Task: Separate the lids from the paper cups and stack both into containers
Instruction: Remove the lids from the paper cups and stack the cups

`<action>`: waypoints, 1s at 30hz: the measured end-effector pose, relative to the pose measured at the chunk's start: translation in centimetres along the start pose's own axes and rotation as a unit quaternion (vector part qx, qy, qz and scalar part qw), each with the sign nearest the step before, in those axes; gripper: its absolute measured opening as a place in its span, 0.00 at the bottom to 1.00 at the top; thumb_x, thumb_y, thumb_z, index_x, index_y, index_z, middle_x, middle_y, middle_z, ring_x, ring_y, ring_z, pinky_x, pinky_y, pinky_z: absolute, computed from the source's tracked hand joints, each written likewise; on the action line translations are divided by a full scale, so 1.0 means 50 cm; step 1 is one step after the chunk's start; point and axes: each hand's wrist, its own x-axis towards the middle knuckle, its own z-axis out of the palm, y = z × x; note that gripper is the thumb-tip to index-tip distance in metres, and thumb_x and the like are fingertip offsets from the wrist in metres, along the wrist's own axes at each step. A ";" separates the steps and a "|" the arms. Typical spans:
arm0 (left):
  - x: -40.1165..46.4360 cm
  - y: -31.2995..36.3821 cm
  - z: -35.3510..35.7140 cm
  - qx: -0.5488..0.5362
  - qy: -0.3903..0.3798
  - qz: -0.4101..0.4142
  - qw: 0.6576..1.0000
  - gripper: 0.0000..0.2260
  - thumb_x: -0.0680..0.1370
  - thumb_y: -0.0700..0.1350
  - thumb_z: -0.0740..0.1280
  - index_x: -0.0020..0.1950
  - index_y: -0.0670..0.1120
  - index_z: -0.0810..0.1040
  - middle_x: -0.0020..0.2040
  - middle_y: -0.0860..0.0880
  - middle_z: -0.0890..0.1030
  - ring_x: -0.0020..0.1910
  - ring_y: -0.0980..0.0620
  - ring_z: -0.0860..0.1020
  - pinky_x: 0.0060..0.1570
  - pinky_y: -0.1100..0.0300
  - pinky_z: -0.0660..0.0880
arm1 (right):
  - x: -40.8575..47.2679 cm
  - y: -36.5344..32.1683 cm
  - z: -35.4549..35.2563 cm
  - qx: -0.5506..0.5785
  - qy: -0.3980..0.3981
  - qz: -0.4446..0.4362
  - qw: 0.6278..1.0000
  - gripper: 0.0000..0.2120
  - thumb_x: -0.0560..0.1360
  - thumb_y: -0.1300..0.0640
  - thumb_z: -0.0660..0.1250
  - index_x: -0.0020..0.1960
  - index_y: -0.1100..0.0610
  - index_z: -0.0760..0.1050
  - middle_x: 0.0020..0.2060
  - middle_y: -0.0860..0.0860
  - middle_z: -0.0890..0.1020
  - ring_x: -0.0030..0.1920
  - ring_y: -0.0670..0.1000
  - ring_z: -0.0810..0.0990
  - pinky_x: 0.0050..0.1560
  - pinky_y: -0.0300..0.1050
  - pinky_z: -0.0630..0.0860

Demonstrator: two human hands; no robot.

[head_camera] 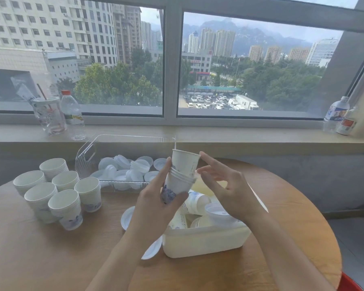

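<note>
My left hand (156,204) grips a short stack of nested white paper cups (181,175) with a blue print, held tilted above the table. The top cup sticks up out of the stack. My right hand (225,185) hovers just right of the stack, fingers spread, holding nothing. Below the hands a white plastic bin (206,240) holds lidded cups (198,202) lying on their sides. A clear plastic basket (86,156) behind holds several white lids (126,166). Several stacks of empty cups (57,192) stand at the left.
Two loose lids (127,217) lie on the round wooden table (51,259) beside the white bin. On the windowsill stand a clear drink cup with a straw (48,116), a water bottle (72,114), and two more bottles (336,114) at the right.
</note>
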 end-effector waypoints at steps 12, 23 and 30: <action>0.005 -0.017 -0.033 0.045 0.034 0.009 0.998 0.34 0.72 0.55 0.78 0.73 0.72 0.69 0.59 0.66 0.82 0.57 0.50 0.84 0.56 0.44 0.83 | 0.024 0.021 -0.003 -0.175 -0.163 0.026 0.971 0.22 0.82 0.42 0.67 0.74 0.33 0.70 0.68 0.32 0.77 0.67 0.37 0.74 0.71 0.43 0.71; -0.016 -0.032 -0.074 0.032 0.073 -0.013 0.997 0.36 0.74 0.52 0.80 0.79 0.63 0.69 0.64 0.65 0.81 0.63 0.54 0.81 0.60 0.46 0.82 | 0.062 0.041 0.031 -0.338 -0.235 0.156 0.898 0.31 0.76 0.43 0.72 0.76 0.38 0.67 0.66 0.46 0.79 0.67 0.50 0.76 0.67 0.47 0.74; -0.018 -0.008 -0.070 0.039 0.065 -0.002 0.997 0.36 0.74 0.45 0.80 0.77 0.65 0.69 0.63 0.76 0.76 0.62 0.66 0.80 0.61 0.55 0.81 | 0.055 0.025 -0.023 -0.024 -0.104 0.103 0.989 0.26 0.77 0.55 0.75 0.72 0.39 0.73 0.60 0.42 0.83 0.55 0.46 0.85 0.62 0.51 0.81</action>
